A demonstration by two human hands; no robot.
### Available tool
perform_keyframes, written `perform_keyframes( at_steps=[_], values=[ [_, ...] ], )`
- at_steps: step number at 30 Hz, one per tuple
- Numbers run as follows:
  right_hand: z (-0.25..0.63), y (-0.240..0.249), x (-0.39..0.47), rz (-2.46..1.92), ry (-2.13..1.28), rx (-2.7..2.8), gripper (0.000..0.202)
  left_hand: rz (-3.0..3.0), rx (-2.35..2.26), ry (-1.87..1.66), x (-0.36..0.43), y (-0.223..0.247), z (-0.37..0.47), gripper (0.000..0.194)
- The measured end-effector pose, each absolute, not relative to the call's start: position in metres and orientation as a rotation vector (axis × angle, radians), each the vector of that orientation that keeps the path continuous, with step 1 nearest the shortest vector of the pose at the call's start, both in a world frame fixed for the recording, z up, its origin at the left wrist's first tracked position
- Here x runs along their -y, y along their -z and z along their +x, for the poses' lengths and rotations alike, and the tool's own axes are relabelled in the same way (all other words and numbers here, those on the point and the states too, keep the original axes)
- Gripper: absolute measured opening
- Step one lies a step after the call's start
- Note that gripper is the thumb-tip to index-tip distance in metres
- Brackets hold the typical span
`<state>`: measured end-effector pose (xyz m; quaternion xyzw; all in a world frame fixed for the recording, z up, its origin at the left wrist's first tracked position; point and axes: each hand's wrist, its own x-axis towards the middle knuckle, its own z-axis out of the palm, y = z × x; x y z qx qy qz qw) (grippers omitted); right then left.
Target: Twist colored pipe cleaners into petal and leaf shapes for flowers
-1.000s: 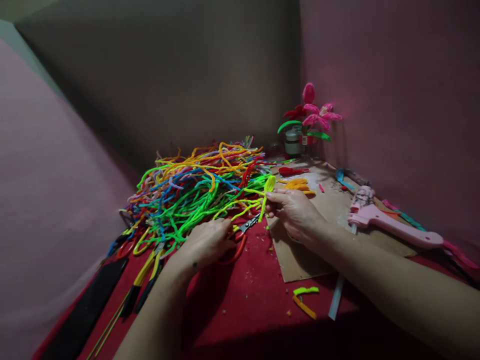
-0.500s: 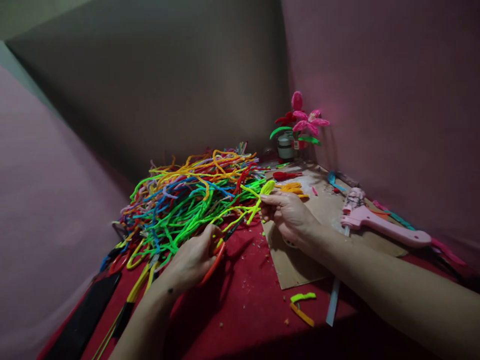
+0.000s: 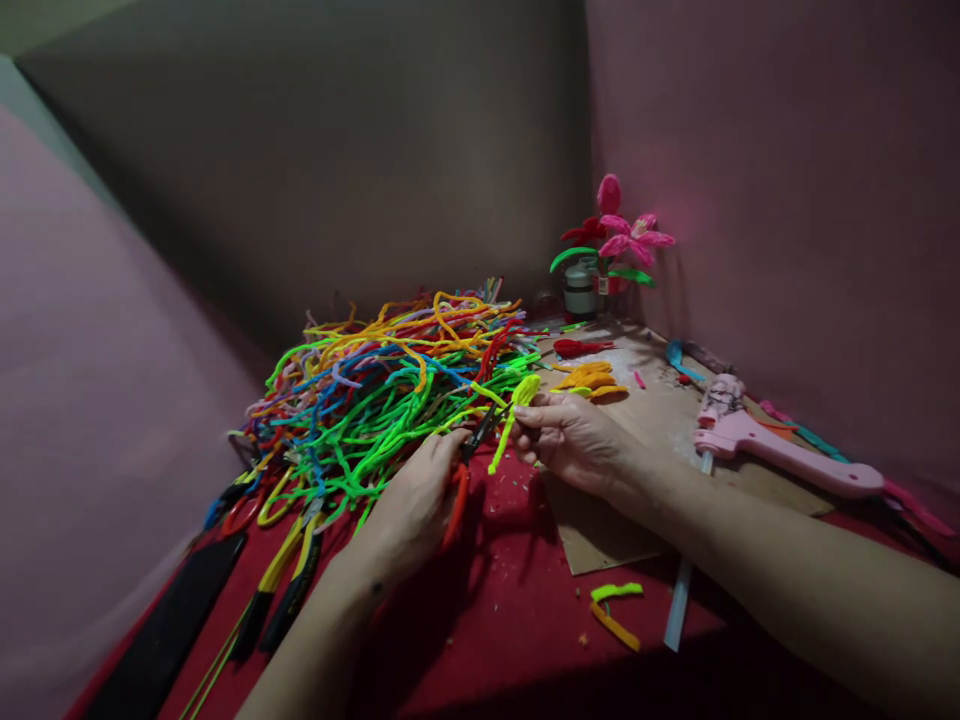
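My left hand (image 3: 427,485) is closed around the orange-red handles of a pair of scissors (image 3: 456,505). Their dark blades reach toward the lower part of a bright yellow pipe cleaner petal (image 3: 526,392). Pinched in the fingers of my right hand (image 3: 566,435), this petal has its looped tip up and a fuzzy tail hanging down. Whether the blades are closed on it I cannot tell. Just behind the hands spreads a large heap of colourful pipe cleaners (image 3: 375,400). Orange petals (image 3: 589,378) lie beyond my right hand.
A pink glue gun (image 3: 787,455) with a clear glue stick lies on cardboard (image 3: 600,535) at the right. Pliers (image 3: 285,570) rest at the left. Pink pipe cleaner flowers (image 3: 636,240) stand at the back. Short yellow and orange offcuts (image 3: 616,618) lie on the red cloth in front.
My left hand has moved right and up, bringing the scissors' blades up to the yellow petal. Longer yellow strands that spread leftward from it no longer show in front of the left hand.
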<state>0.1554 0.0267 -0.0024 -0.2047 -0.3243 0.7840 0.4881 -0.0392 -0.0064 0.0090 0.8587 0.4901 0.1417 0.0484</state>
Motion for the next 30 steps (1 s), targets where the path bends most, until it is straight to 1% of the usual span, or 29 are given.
perform_keyframes(
  at_steps=[4, 13, 17, 21, 25, 28, 30],
  values=[
    [0.154, 0.004, -0.024, -0.483, -1.965, 0.836, 0.012, 2.641, -1.463, -0.438, 0.009, -0.008, -0.034, 0.047],
    [0.155, -0.001, -0.02, -0.6, -2.008, 0.909, 0.007, 2.658, -1.397, -0.402, 0.013, -0.01, -0.033, 0.045],
    [0.154, 0.001, -0.019, -0.574, -2.054, 0.912, 0.007, 2.672, -1.463, -0.375, 0.015, -0.009, -0.033, 0.04],
    [0.152, 0.004, -0.019, -0.613, -2.112, 0.874, 0.008, 2.714, -1.535, -0.223, 0.018, -0.006, -0.031, 0.031],
    [0.151, 0.007, -0.019, -0.639, -2.157, 0.836, 0.01, 2.697, -1.659, 0.029, 0.02, -0.006, -0.029, 0.022],
    [0.151, 0.009, -0.021, -0.661, -2.177, 0.796, 0.011, 2.659, -1.7, 0.175, 0.018, -0.007, -0.027, 0.019],
    [0.15, 0.01, -0.023, -0.697, -2.178, 0.77, 0.011, 2.639, -1.722, 0.192, 0.016, -0.008, -0.026, 0.019]
  ],
)
